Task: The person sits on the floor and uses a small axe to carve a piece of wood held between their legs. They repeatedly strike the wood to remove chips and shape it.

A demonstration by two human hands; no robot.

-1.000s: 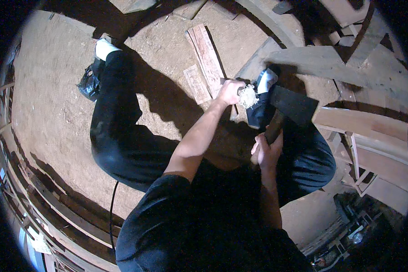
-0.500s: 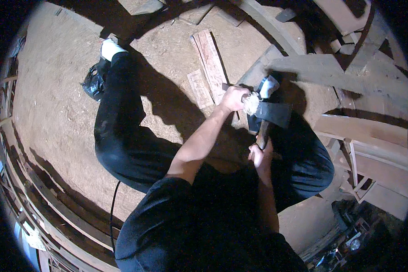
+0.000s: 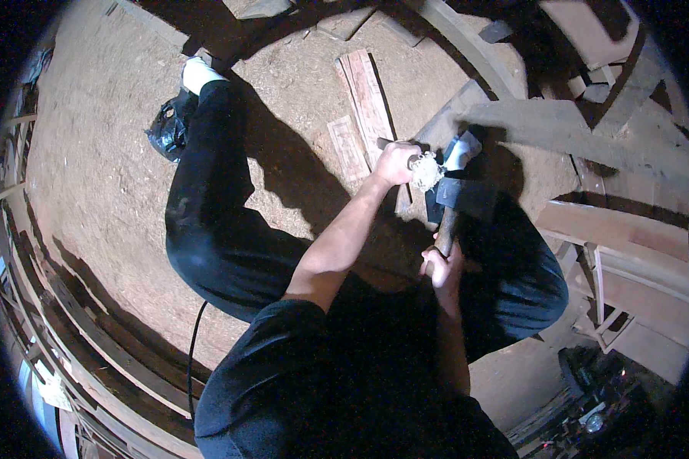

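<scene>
My right hand (image 3: 444, 268) is closed around the wooden handle of an axe (image 3: 471, 197), gripping it low down. The dark, broad axe head is level with my left hand and to its right. My left hand (image 3: 396, 163) is wrapped round a stick with a pale, frayed, splintery end (image 3: 427, 173); a dark part of it sticks out on the far left side of the fist. That frayed end faces the axe head with a small gap between them. Most of the stick is hidden by my fingers.
Reddish planks (image 3: 366, 96) and a shorter board (image 3: 347, 147) lie on the dusty floor ahead. Thick timbers (image 3: 559, 122) and stacked boards (image 3: 620, 237) stand at the right. A black plastic bag (image 3: 167, 130) is beside my left foot. Long beams (image 3: 107, 348) run along the left.
The axe head has shifted slightly down and right, away from the frayed end, which shows more fully now. My left hand keeps its hold, and the view has turned slightly.
</scene>
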